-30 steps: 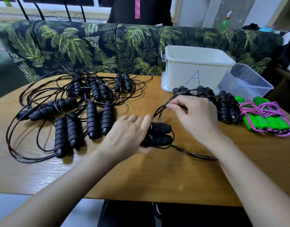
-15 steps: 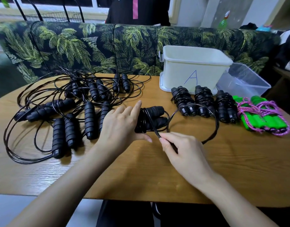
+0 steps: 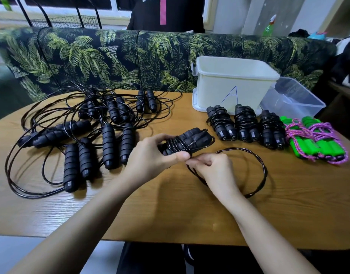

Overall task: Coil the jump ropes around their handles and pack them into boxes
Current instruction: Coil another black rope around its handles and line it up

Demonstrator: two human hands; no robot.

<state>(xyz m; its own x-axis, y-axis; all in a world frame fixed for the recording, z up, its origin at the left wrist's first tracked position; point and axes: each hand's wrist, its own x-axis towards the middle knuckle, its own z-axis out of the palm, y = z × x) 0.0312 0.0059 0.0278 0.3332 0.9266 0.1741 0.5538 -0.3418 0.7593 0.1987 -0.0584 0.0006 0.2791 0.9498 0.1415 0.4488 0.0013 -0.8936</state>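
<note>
Winding a black jump rope (image 3: pixel 263 171) round its paired handles (image 3: pixel 192 138) at centre frame.
The wound turns could slacken and slide off if the left hand (image 3: pixel 150 157) eases its curled grip, or the free loop at right could kink. The handles sit inside the left fingers, thumb on the turns; the right hand (image 3: pixel 215 171) pinches the rope just below.

The ends of the black handles (image 3: pixel 192 138) are covered by the left hand (image 3: pixel 150 155). Part of the rope (image 3: pixel 263 165) is hidden under the right hand (image 3: pixel 215 171). The bottom inside the white box (image 3: pixel 229 84) cannot be seen. A person (image 3: pixel 166 14) behind the sofa (image 3: pixel 91 56) is cut off at the top.
</note>
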